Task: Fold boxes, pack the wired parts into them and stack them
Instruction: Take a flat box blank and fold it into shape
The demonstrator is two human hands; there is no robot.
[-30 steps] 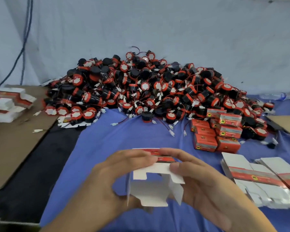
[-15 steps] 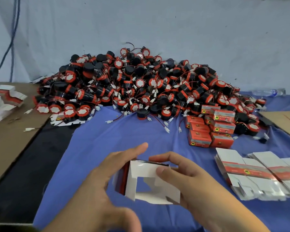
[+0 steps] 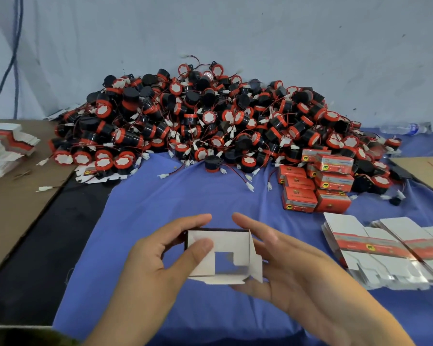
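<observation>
A small half-folded carton (image 3: pixel 231 242), white inside with a red outer face, is held above the blue cloth (image 3: pixel 185 196), its open end toward me. My left hand (image 3: pixel 158 260) grips its left side, thumb pressing a flap inside and fingers behind. My right hand (image 3: pixel 298 273) cradles its right side with fingers nearly straight, index finger along the top edge. A big heap of black-and-red wired parts (image 3: pixel 210 121) lies behind. Several closed red boxes (image 3: pixel 315 186) are stacked at the right.
Flat unfolded cartons (image 3: pixel 385 250) lie fanned out at the right, and another pile (image 3: pixel 8 146) sits on brown cardboard (image 3: pixel 15 211) at the left. A plastic water bottle (image 3: pixel 405 128) lies by the back wall. Loose white connectors trail onto the cloth.
The carton has turned from its flaps hanging down to its open end facing me. My left thumb has moved inside onto a flap, and my right fingers have straightened along its side.
</observation>
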